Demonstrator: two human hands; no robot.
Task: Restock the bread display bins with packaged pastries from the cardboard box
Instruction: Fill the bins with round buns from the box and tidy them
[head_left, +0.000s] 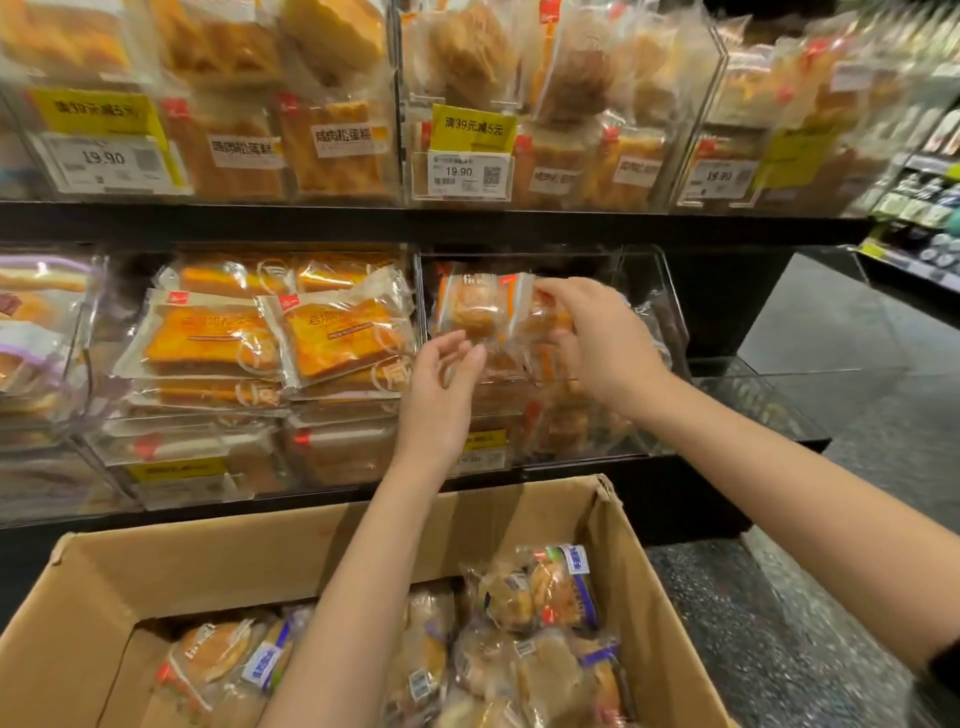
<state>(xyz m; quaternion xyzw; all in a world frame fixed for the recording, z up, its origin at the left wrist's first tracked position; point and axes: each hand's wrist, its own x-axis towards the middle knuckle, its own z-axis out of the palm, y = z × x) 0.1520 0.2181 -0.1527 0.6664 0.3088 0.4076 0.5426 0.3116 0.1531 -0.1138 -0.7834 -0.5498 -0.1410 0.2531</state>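
The big shelf (467, 223) has many full bins, but the clear bin (649, 312) on the right looks partly filled. The cardboard box (311, 551) below holds lots of pastries, so much work is left. The right hand (597, 338) fingers pinch one pastry pack (475, 306) over that bin; the left hand (441, 395) fingers are apart, just under it
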